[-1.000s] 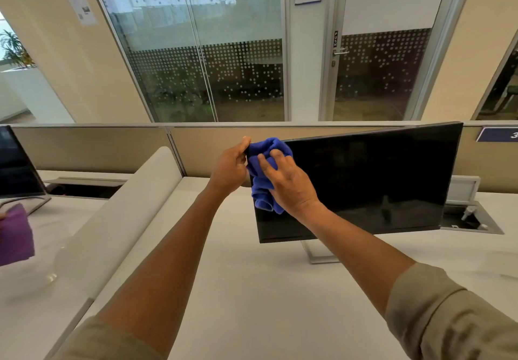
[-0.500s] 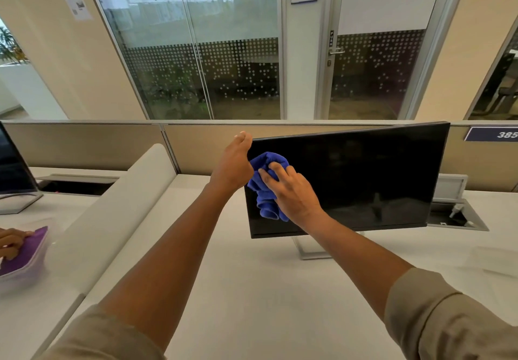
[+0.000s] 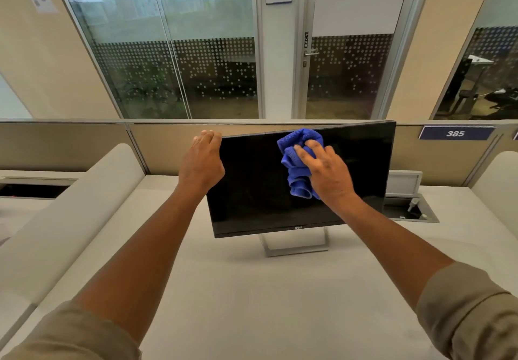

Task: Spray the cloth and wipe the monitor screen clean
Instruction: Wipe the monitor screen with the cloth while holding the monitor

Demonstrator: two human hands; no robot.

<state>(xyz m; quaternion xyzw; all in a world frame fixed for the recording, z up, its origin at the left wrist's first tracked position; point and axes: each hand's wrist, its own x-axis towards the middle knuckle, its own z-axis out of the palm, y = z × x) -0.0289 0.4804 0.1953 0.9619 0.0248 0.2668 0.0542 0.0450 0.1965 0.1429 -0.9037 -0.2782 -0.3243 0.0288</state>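
Note:
A black monitor (image 3: 252, 191) stands on a silver stand on the white desk, its screen dark. My left hand (image 3: 202, 160) grips the monitor's top left corner, fingers curled over the edge. My right hand (image 3: 326, 172) presses a bunched blue cloth (image 3: 297, 160) against the upper middle of the screen, fingers spread over the cloth. No spray bottle is in view.
The white desk (image 3: 252, 289) spreads in front of the monitor. An open cable hatch (image 3: 409, 208) lies in the desk right of the monitor. Padded white dividers (image 3: 70, 219) flank the desk, and a beige partition runs behind.
My right hand has slid the blue cloth rightward from the screen's left edge to its upper middle. My left hand stays on the top left corner.

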